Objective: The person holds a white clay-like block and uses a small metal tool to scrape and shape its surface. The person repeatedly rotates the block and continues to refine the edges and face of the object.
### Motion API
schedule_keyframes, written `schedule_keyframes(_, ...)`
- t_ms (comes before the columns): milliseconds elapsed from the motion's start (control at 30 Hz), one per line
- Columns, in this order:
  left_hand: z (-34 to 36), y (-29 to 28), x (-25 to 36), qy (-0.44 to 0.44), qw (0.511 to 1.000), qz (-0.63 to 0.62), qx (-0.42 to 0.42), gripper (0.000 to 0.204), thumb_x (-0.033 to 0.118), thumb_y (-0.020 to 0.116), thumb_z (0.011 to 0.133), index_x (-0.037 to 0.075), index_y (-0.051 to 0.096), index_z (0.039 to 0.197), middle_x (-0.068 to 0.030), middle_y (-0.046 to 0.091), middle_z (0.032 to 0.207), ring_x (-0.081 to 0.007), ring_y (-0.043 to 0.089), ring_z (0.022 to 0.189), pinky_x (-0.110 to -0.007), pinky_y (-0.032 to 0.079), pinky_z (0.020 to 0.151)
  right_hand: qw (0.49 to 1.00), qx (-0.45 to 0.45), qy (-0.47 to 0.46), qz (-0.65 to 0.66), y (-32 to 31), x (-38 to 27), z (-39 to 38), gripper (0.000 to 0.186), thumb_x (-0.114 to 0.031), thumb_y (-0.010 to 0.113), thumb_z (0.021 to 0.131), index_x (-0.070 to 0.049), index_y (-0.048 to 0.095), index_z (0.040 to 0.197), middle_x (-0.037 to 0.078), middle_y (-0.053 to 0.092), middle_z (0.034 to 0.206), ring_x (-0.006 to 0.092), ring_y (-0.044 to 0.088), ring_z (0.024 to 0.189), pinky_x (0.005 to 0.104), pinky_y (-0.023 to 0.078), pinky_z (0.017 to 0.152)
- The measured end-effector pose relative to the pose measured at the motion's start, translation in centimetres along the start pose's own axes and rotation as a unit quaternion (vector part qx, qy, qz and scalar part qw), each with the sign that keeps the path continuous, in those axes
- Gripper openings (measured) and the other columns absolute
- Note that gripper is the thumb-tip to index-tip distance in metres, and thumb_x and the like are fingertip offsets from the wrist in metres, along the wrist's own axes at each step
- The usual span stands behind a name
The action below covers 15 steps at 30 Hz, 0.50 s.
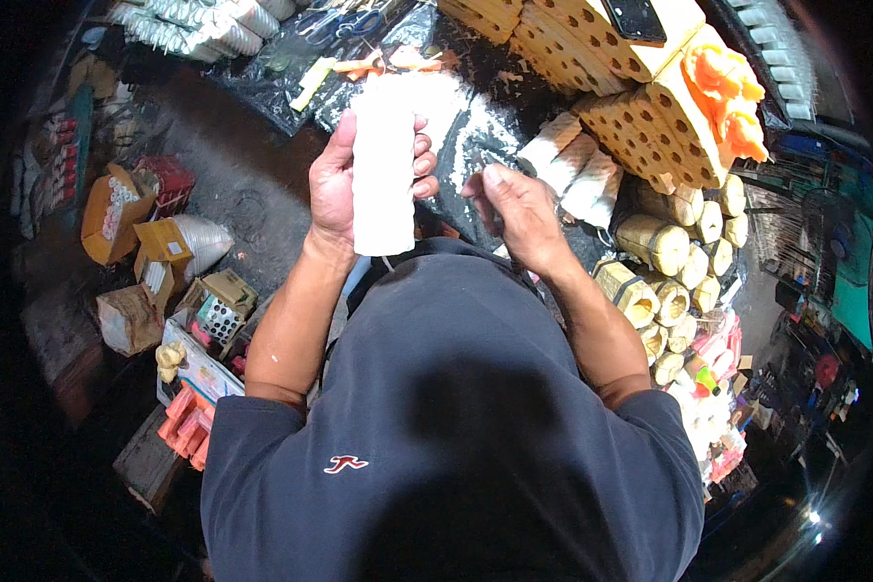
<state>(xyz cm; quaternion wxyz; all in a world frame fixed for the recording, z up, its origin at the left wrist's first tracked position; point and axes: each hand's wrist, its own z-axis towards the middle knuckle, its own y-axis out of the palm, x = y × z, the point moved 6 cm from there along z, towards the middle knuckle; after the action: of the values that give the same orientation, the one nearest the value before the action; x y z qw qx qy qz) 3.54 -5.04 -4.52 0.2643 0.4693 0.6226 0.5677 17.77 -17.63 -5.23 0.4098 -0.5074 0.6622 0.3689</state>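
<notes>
My left hand (336, 184) is wrapped round a thick white pillar candle (384, 165) with wavy sides. The candle stands out bright, and a thin wick shows at its lower end. Right of it, apart from the candle, my right hand (520, 209) is closed, thumb against curled fingers. Whatever it may hold is too small and dark to make out. Just beyond that hand lie several white ridged pillar candles (584, 175). Past the candle in my left hand, orange and yellow-green wax scraps (312, 82) lie on dark plastic sheeting (276, 97) dusted with white bits.
Yellow blocks with rows of holes (650, 136) rise at the far right, topped by orange wax (726, 92) and a dark phone (636, 17). Several yellow cylindrical moulds (655, 242) are stacked below. Cardboard boxes (116, 213) stand left; scissors (357, 24) lie at the back.
</notes>
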Motion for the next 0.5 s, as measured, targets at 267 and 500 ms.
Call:
schedule_keyframes(267,-1.1,-0.6,-0.2,-0.024,0.998,0.056,0.008,0.062,0.052,0.043,0.117,0.0,0.055,0.148,-0.0226,0.07,0.123,-0.0324,0.07,0.102,-0.048,0.06,0.086,0.904,0.1,-0.33,-0.254,1.1,-5.1,-1.4,0.019,-0.015,0.073,0.105,-0.001,0.073,0.092,0.012,0.065,0.076,0.0241,0.062,0.066,0.0379,0.049,0.064)
schedule_keyframes(500,-2.1,0.0,-1.0,-0.066,0.995,0.069,-0.003,0.06,0.051,0.035,0.119,0.003,0.055,0.148,-0.0222,0.07,0.122,-0.0307,0.07,0.099,-0.045,0.063,0.08,0.808,0.038,-0.481,-0.338,1.1,-7.3,-0.3,0.017,-0.021,0.079,0.098,-0.005,0.077,0.092,0.008,0.065,0.074,0.0255,0.064,0.065,0.0402,0.052,0.06)
